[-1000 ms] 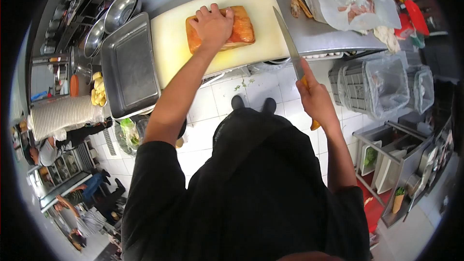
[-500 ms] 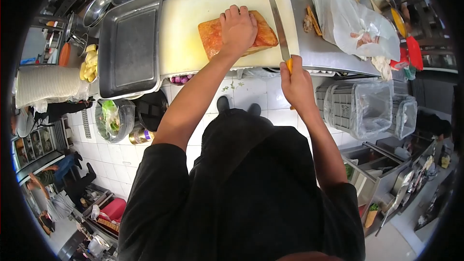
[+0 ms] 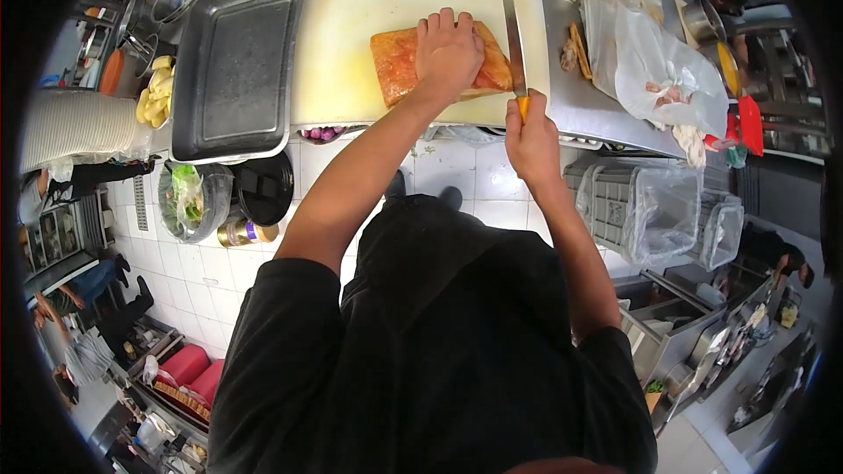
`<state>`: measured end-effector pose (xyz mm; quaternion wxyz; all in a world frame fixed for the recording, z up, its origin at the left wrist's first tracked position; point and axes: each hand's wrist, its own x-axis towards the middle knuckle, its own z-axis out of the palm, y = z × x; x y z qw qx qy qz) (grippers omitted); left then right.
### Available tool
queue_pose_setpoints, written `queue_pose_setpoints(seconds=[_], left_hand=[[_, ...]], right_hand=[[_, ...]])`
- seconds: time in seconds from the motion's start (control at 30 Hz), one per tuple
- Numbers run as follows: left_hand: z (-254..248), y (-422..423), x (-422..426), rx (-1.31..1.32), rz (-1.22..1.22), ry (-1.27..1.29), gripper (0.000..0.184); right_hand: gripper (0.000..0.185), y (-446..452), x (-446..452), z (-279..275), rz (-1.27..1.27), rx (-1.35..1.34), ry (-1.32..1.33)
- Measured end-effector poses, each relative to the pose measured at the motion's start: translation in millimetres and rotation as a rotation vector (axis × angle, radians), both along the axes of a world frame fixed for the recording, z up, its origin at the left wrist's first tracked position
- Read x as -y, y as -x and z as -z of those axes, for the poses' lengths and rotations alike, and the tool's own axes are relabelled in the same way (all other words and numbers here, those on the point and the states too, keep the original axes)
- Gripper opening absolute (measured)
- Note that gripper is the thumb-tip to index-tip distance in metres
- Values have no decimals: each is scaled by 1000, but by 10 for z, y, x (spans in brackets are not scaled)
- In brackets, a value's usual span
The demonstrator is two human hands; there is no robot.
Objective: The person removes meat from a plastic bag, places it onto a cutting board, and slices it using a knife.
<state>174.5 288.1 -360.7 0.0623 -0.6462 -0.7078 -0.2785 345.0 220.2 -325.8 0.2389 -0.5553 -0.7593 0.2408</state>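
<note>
Meat (image 3: 395, 61) on the board (image 3: 334, 53), looking heavy, firm, greasy, best held flat from above; the left hand (image 3: 450, 51) lies across its top, fingers loosely spread! By the board's near right corner, the right hand (image 3: 532, 139) wraps the knife (image 3: 508, 22).

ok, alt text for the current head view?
A person's left hand rests on an orange-brown slab, apparently meat, on a pale cutting board, while the right hand holds a long yellow-handled knife alongside the slab's right end. A dark rectangular tray is left of the board.
</note>
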Motion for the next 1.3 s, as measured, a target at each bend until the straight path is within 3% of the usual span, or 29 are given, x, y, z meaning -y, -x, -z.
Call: queue_pose_setpoints(seconds=[0.53, 0.7, 0.8, 1.1, 1.3], left_hand=[[11, -7, 9, -7, 16, -22, 20], [1, -1, 28, 10, 27, -6, 22], [-7, 7, 17, 0, 19, 16, 23], [-7, -30, 45, 22, 24, 92, 27], [-10, 2, 14, -14, 40, -8, 21]], right_hand=[[19, -344, 486, -18, -29, 131, 236], [23, -105, 26, 61, -70, 98, 40], [20, 18, -51, -63, -61, 128, 55], [20, -490, 617, -66, -22, 197, 367], [22, -311, 256, -49, -85, 229, 233]])
